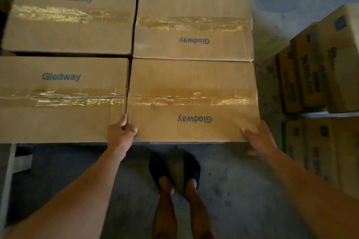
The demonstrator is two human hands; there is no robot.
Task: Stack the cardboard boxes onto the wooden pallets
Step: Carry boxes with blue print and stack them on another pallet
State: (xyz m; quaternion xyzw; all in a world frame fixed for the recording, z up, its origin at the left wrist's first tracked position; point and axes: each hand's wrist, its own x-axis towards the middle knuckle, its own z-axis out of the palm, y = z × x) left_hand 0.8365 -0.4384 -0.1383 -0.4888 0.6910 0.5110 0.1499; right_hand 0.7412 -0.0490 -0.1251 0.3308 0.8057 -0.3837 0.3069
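Two feet point(174, 172) in dark slippers are seen on the concrete floor point(242, 190). Just beyond, the nearest cardboard box point(194, 101) is gripped at its near corners: the left hand point(121, 132) is curled round the left corner, at the seam with the neighbouring box point(62, 99), and the right hand point(259, 138) round the right corner, thumb on top. The gripped box is set flush against the box behind point(194, 25), and a separate stack point(320, 75) is seen at the right.
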